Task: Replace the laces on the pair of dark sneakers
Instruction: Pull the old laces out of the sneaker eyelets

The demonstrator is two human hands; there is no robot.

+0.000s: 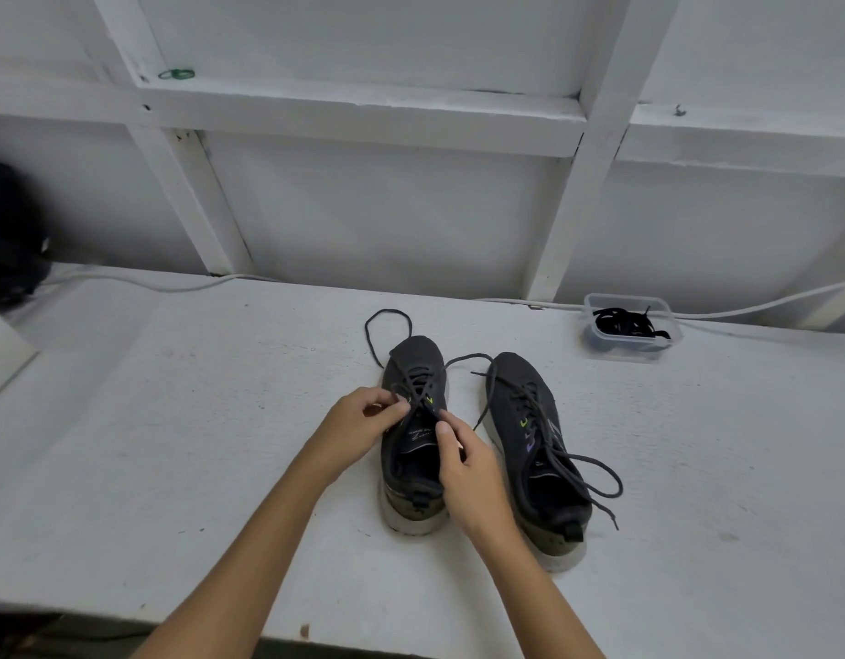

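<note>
On the white worktop (173,420), the person is pinching the old lace (413,380) of the left sneaker (413,449) with the left hand (363,420) and right hand (463,473), apparently unthreading it, with eyelet-by-eyelet pulling likely next, while the right sneaker (534,449) is sitting just beside it.

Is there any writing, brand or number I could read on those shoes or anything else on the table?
Nothing can be read for certain.
Insole of the left sneaker: pale printed lines, too small and blurred to read.
Side of the right sneaker: small green and purple marks, not legible as letters.
Clear plastic container holding black laces: no label visible.
</note>
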